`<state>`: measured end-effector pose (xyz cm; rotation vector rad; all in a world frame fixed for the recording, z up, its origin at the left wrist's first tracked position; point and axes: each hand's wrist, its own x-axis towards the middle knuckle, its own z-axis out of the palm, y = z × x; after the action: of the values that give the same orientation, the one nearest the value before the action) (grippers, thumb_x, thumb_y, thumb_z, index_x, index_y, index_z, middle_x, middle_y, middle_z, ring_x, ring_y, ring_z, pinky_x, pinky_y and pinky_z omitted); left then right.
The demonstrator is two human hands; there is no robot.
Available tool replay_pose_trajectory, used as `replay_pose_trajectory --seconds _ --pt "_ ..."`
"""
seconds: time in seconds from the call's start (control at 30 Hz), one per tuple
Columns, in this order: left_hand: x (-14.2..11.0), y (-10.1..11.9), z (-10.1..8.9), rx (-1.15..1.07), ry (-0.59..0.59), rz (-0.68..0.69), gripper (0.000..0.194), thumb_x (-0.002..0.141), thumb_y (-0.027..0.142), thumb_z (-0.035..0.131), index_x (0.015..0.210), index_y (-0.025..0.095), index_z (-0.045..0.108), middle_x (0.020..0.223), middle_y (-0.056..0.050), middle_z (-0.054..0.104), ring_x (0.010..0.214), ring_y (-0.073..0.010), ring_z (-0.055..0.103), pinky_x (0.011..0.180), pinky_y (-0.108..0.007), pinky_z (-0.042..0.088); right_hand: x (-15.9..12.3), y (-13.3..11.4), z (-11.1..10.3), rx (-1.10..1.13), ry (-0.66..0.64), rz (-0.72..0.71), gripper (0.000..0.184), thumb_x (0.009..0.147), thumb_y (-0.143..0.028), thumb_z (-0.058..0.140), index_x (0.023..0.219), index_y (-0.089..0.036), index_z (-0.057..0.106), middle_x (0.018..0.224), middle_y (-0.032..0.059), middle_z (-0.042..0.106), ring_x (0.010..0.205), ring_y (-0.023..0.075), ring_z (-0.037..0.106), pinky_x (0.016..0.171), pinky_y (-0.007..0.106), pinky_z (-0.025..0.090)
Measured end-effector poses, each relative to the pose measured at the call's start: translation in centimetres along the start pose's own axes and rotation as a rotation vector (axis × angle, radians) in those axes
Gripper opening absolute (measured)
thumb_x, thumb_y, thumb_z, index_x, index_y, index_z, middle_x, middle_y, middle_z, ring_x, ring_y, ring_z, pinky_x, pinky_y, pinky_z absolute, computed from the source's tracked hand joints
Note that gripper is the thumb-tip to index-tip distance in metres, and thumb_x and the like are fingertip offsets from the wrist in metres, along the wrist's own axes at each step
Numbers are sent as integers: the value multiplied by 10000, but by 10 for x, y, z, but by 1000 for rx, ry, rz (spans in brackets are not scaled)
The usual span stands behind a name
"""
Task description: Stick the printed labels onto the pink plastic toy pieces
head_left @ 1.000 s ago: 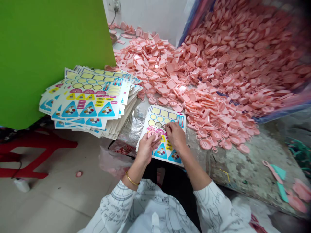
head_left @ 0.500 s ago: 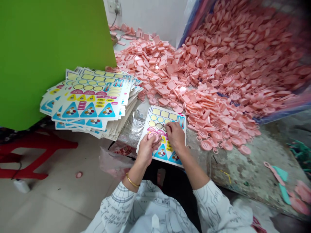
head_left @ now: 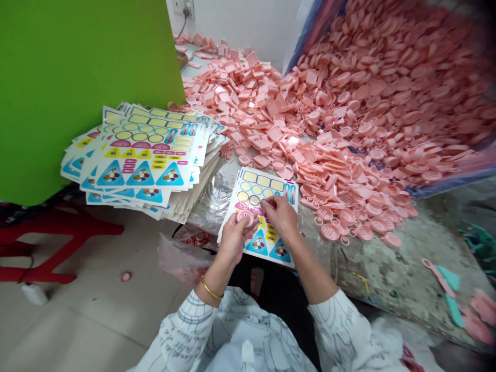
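Note:
My left hand [head_left: 234, 233] is closed around a round pink plastic piece [head_left: 245, 217] with slots in its face, held just above the sheet's left side. A sticker sheet [head_left: 259, 243] lies on the table in front of me, on top of other sheets, printed with yellow circles, yellow rectangles and blue triangles. Over its middle, my right hand [head_left: 281, 214] has thumb and fingertips pinched together at the row of round stickers [head_left: 254, 200]. Whatever is between those fingertips is too small to make out.
A tall pile of sticker sheets [head_left: 145, 150] stands at the left beside a green panel [head_left: 85, 67]. Loose pink plastic pieces [head_left: 267, 103] heap across the table's back and spill from a large bag [head_left: 387, 88]. A red stool [head_left: 58, 232] stands at lower left.
My right hand has shifted very slightly, its fingertips staying at the round stickers. The left hand keeps hold of the pink piece.

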<state>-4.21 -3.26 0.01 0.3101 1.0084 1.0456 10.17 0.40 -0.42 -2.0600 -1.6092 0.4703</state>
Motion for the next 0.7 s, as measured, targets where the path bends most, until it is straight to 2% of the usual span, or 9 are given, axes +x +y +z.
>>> replay_pose_trajectory --seconds 0.1,0.2,0.27,0.37,0.43,0.47,0.6,0.7 --pt "1 -1 0 11 -4 2 205 798 205 679 977 145 599 1084 -153 724 956 -237 726 855 -330 555 10 -9 -3 -101 0 68 257 773 -492 653 787 -236 664 826 30 698 755 205 612 641 293 369" --pt "1 -2 0 25 -1 3 208 789 208 687 966 146 597 1080 -152 722 952 -236 725 849 -326 553 27 -17 -11 -88 -86 103 241 703 -472 709 691 -240 648 689 12 674 656 190 585 605 287 352" --pt "1 -2 0 31 -1 8 207 786 208 690 957 145 593 1081 -152 719 945 -232 725 848 -323 550 40 -21 -18 17 -133 128 279 683 -500 717 664 -234 635 633 -8 644 599 169 555 585 280 352" --pt "0 -2 -1 39 -9 17 211 780 207 689 950 139 585 1077 -154 716 918 -224 727 851 -324 543 50 -23 -29 273 -19 76 351 710 -557 681 721 -210 625 677 -10 636 606 146 543 582 270 371" --pt "-1 0 -1 26 -36 13 232 765 197 692 957 141 574 1076 -152 718 889 -217 728 857 -332 538 46 -22 -36 378 43 -1 359 724 -554 678 750 -202 614 706 -7 632 623 138 536 585 264 378" --pt "-2 1 -1 12 -59 9 244 756 193 692 960 143 568 1075 -150 720 871 -213 728 859 -339 536 40 -22 -38 398 29 -37 352 724 -544 687 753 -202 609 705 -9 627 623 135 530 584 263 377" --pt "-10 10 -3 -72 -171 -11 282 743 213 692 990 157 570 1042 -132 730 819 -201 718 854 -366 540 8 -20 -47 377 -174 -120 321 727 -504 712 719 -205 595 664 -26 598 597 124 504 565 254 364" --pt "-16 15 -3 -142 -201 -45 297 813 336 657 1042 158 594 961 -113 730 798 -205 708 844 -388 553 -9 -20 -50 313 -291 -149 303 740 -493 700 716 -207 601 668 -27 601 593 123 506 549 245 351"
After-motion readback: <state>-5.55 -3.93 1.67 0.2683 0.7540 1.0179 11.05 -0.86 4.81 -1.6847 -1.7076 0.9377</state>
